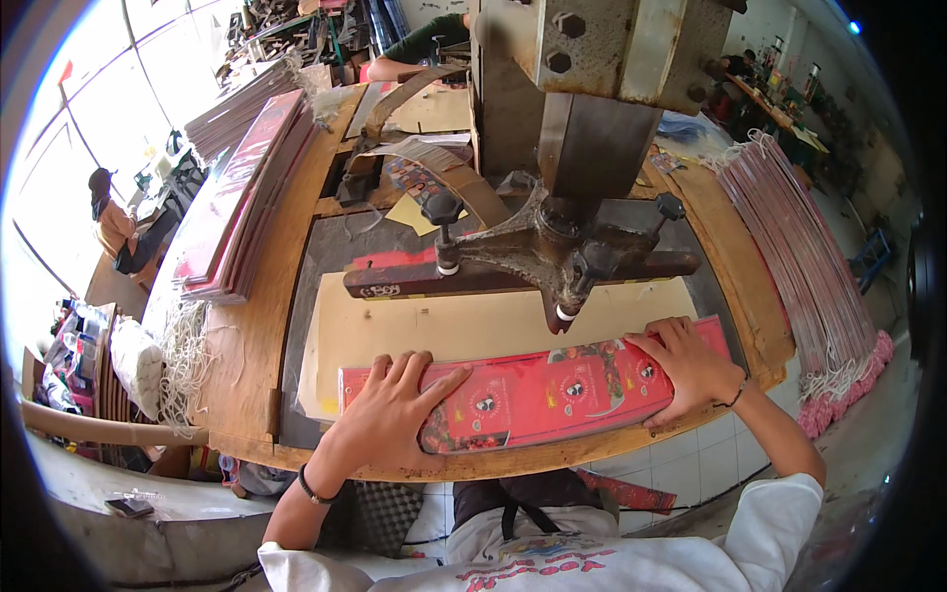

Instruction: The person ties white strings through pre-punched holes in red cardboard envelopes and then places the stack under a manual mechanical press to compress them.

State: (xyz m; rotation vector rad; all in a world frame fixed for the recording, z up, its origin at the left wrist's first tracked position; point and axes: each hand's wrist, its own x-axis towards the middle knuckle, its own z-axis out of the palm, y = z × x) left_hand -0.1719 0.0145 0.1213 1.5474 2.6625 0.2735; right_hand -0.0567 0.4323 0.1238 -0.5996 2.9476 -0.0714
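A flat stack of red printed plastic sheets [543, 395] lies along the near edge of the press bed, on top of a cream board [473, 324]. My left hand [400, 400] spans the stack's left part, fingers spread over it toward the far edge and thumb pointing right. Gripping the right end is my right hand [686, 367], fingertips on top and thumb at the near side. Just beyond the stack, the dark metal press head [552, 252] with its crossbar and knobs hangs over the board. The undersides of both hands are hidden.
Red sheets with white strings are stacked on the wooden table [247, 365] at left. A thick corded bundle [804, 266] stands at the right edge. Behind the press column [602, 143] lie cardboard strips, near another person's arm [419, 47]. A seated person [123, 227] is farther left.
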